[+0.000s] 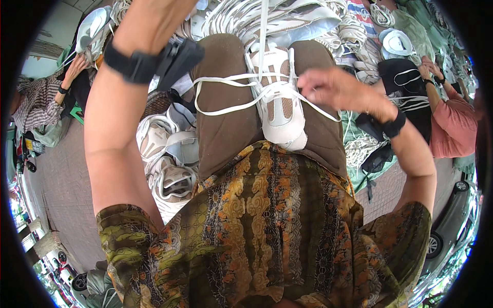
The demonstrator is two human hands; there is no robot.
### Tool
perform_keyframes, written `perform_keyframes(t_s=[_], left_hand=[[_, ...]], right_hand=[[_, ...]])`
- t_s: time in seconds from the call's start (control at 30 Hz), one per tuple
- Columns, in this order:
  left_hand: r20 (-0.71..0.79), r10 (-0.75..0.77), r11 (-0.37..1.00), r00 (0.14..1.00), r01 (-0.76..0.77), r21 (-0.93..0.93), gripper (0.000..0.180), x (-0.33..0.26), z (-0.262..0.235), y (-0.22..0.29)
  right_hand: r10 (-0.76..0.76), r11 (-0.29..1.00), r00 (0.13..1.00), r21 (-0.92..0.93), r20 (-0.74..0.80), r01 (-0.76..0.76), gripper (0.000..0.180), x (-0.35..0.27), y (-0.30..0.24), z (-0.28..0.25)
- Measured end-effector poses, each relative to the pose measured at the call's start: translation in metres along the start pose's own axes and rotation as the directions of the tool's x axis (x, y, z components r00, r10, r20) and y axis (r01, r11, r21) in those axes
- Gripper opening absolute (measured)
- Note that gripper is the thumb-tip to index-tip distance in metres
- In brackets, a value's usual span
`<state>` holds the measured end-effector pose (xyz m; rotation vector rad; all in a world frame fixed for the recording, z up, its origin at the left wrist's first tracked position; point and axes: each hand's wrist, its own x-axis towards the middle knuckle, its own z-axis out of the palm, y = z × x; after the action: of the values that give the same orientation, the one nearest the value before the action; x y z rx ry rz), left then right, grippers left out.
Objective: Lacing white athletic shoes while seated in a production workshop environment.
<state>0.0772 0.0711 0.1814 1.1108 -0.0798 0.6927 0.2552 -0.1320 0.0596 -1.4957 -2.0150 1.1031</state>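
A white and beige sneaker rests between my thighs, its toe toward my body. White shoelaces cross over it and loop out across both knees. One white lace runs taut from the shoe up past the top edge of the picture. My left hand reaches high at the upper left, its fingers cut off by the edge, so their hold is hidden. Just right of the shoe's laces, my right hand has bent fingers smeared by motion. Whether a lace is between them cannot be made out.
Piled laced sneakers lie beyond my knees, with more pale shoes beside my left leg. A bundle of white laces lies on green cloth at right. Co-workers sit at left and right. A parked car stands behind right.
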Motion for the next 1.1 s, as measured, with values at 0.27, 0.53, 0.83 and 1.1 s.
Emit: perform_keyframes(t_s=[0.27,0.53,0.83,1.1], left_hand=[[-0.116,-0.241,0.416,0.964,0.21,0.885,0.026,-0.052,-0.074,-0.08],[-0.105,-0.335,0.092,0.936,0.144,0.985,0.015,-0.139,-0.056,-0.115],[-0.081,-0.413,0.172,0.907,0.166,0.971,0.011,-0.137,-0.064,-0.108],[-0.275,-0.46,0.203,0.844,0.401,0.893,0.009,-0.158,-0.094,-0.074]], right_hand=[[0.229,0.895,0.941,-0.326,-0.249,-0.304,0.014,-0.041,0.017,0.016],[-0.107,0.924,0.743,-0.341,-0.661,-0.17,0.017,-0.02,0.045,-0.025],[0.191,0.914,0.73,0.391,-0.656,0.112,0.023,-0.022,0.055,-0.039],[0.307,0.759,0.906,0.649,-0.291,-0.049,0.017,-0.029,0.062,-0.048]])
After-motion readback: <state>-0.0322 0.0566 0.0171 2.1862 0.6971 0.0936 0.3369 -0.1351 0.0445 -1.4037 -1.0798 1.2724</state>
